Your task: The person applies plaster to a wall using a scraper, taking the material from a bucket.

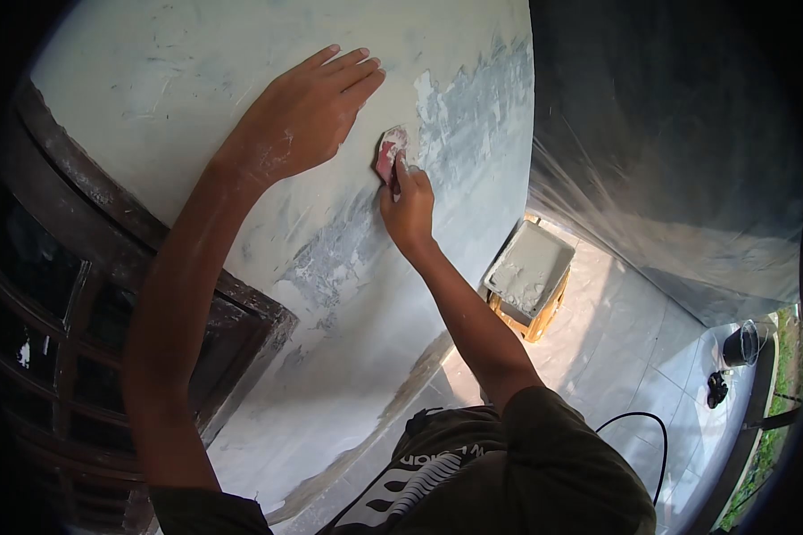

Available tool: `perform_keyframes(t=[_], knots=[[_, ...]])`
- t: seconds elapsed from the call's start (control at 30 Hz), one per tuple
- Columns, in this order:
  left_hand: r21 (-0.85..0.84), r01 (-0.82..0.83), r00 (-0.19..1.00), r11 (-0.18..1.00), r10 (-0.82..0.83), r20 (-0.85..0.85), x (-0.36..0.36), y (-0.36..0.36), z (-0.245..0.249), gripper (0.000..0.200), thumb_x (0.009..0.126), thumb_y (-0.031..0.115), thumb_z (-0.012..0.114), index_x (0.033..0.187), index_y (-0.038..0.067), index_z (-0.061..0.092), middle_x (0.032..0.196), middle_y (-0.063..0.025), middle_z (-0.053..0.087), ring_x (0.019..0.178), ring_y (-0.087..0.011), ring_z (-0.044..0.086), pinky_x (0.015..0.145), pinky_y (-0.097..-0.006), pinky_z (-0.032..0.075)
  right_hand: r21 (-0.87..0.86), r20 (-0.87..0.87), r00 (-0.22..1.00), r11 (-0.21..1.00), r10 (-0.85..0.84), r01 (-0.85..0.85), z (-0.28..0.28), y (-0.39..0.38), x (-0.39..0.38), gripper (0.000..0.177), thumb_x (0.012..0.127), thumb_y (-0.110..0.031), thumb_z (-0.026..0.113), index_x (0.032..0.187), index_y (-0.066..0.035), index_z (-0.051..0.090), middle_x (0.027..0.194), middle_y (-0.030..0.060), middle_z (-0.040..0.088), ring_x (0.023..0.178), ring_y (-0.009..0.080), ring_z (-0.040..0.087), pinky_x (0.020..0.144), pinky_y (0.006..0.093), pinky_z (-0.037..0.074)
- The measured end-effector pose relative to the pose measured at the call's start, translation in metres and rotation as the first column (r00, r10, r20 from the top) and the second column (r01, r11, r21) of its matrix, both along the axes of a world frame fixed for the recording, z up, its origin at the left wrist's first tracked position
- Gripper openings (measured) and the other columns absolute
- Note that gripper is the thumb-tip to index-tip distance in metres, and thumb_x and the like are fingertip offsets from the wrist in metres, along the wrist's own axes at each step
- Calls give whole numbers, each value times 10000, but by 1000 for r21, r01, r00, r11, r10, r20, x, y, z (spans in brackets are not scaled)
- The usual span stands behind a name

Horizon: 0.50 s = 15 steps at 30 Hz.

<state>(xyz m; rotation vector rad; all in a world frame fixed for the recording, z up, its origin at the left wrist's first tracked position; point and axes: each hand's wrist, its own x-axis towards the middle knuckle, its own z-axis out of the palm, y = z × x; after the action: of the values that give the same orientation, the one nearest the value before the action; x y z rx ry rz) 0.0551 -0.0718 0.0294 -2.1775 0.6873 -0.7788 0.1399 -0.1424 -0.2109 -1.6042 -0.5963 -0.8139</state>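
Note:
My right hand (409,209) grips a small red putty scraper (390,153) smeared with white filler. Its blade lies close to or against the wall (330,209), at the border between pale skimmed plaster and a rough grey-blue patch. Higher up and to the left, my left hand (303,111) rests with its fingers stretched out, palm toward the wall and holding nothing. Whether the whole palm touches the surface is hidden. White dust marks the left wrist.
A grey tray of wet filler (531,267) stands on a wooden stool (544,319) on the tiled floor. Dark plastic sheeting (660,160) hangs at right. A dark wooden window frame (241,308) is at left. A black bucket (740,345) and a black hose (662,437) lie farther right.

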Motion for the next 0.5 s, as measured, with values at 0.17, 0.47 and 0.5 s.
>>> perform_keyframes(t=[0.17, 0.47, 0.5], knots=[[16, 8, 1000, 1000, -8, 0, 1, -4, 1, 410, 913, -3, 574, 1322, 11, 574, 1371, -130, 582, 1310, -260, 518, 1159, -396, 355, -6, 128, 960, 968, 250, -252, -37, 14, -102, 597, 740, 56, 679, 1314, 94, 517, 867, 150, 575, 770, 287, 544, 663, 379, 487], [-8, -4, 1000, 1000, 4, -13, -9, 1, -1, 397, 907, 4, 583, 1304, 5, 583, 1365, -127, 585, 1312, -251, 514, 1158, -394, 355, 53, 7, 1000, 998, -20, 20, 8, -14, -16, 534, 756, 83, 611, 1289, 77, 570, 776, 124, 553, 688, 234, 552, 635, 343, 485], [-3, 0, 1000, 1000, 0, -15, -8, 1, 0, 399, 905, 3, 585, 1304, 1, 582, 1364, -127, 585, 1312, -252, 514, 1157, -393, 355, 58, 9, 1000, 998, -23, 22, 8, -10, -17, 534, 756, 83, 611, 1289, 77, 570, 776, 124, 553, 688, 234, 552, 635, 343, 485]])
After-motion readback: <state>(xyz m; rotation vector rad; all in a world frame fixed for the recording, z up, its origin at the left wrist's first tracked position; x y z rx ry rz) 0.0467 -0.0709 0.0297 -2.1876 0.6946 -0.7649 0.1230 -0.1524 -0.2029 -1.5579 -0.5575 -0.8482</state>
